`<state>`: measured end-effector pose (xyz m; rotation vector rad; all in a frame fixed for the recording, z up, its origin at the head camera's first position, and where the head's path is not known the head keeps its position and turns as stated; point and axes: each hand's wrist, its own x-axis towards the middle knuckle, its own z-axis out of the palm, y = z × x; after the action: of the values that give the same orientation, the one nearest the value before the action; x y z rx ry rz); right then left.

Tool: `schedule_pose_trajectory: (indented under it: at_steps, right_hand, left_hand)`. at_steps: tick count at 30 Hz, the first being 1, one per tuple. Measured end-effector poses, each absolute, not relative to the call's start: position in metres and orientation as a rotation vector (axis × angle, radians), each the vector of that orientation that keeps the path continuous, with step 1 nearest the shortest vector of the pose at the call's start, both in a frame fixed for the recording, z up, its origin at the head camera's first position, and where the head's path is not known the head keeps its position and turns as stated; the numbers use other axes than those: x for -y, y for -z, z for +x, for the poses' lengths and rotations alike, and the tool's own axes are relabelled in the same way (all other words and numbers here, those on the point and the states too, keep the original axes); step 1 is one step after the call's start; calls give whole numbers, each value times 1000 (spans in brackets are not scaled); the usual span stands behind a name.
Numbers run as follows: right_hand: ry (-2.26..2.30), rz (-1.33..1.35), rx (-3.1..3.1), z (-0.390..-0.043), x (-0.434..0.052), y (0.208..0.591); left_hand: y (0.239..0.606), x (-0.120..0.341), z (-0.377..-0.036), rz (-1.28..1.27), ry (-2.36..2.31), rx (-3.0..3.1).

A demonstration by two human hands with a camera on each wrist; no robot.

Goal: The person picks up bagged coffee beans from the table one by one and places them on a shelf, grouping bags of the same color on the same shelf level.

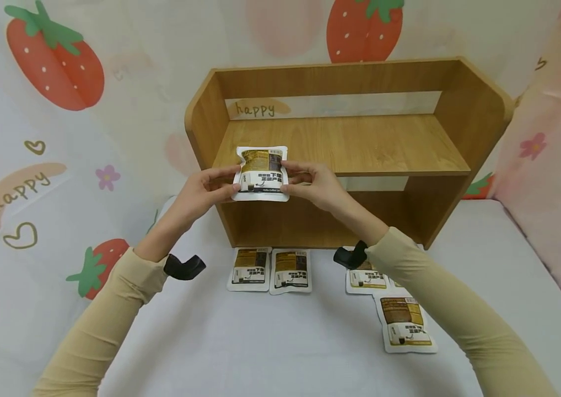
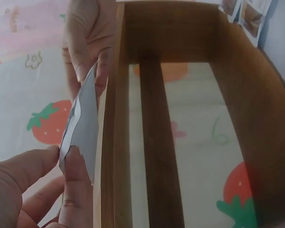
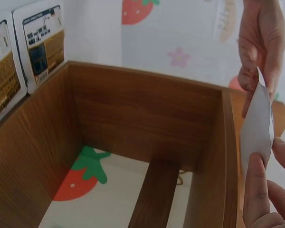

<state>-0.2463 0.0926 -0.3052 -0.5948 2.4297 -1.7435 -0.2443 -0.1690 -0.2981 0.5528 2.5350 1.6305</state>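
The coffee sachet (image 1: 261, 173) is held upright in the air in front of the left end of the wooden shelf unit (image 1: 345, 144), level with the front edge of its shelf board (image 1: 360, 138). The 2 hands are clamped on it: the left hand (image 1: 201, 194) pinches its edge at 9 o'clock, the right hand (image 1: 312, 186) pinches the edge at 3 o'clock, thumbs toward the printed face. In the left wrist view the sachet (image 2: 80, 128) shows edge-on, thin and slightly bowed, just beside the unit's side panel (image 2: 115, 118).

The pack looks flat and limp, so it will probably not stand unaided; let go upright on the board, it could flop forward and slide off the front edge onto the table (image 1: 280, 342). The pinches sit only on the margins, so a slack finger could let one side swing down. The side panel at 9 o'clock is very near, and a drift that way could catch the sachet's corner or the left knuckles.

Below, at 6 o'clock, 2 sachets (image 1: 270, 269) lie side by side against the unit's base. At about 4 o'clock lie more sachets (image 1: 406, 322), partly under the right sleeve (image 1: 439, 298); a dropped forearm could scatter them. A strawberry-print cloth (image 1: 52, 110) hangs behind.
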Motion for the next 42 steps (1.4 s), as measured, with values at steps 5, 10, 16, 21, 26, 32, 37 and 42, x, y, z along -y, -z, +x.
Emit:
schedule_pose_trajectory:
  at_steps: [5,10,16,21,26,32,37,42]
  right_hand:
    - [1747,-558,-2440,-255,-87,300]
    - [1774,-499,-2463,-262,-83,299]
    - [1787,-477,-2502,-266,-79,297]
    - [1772,-525,-2527,-267,-76,295]
    - [1734,-613,-2608,-272,-71,297]
    - [1620,-740,-2775,-277,-66,300]
    - [1468,-776,-2894,-278,-65,300]
    - [1346,-768,-2959,-279,-66,298]
  left_hand:
    - [296,167,-250,499,-1699,-2541]
    - [293,161,-256,471,-1742,-2579]
    - [290,154,-260,459,-1774,-2641]
    - [293,153,-264,451,-1730,-2726]
    - [295,152,-269,465,-1699,-2803]
    - [299,149,-276,494,-1632,-2935]
    - [299,142,-277,579,-1511,-3077]
    - [297,136,-277,683,-1319,-3243]
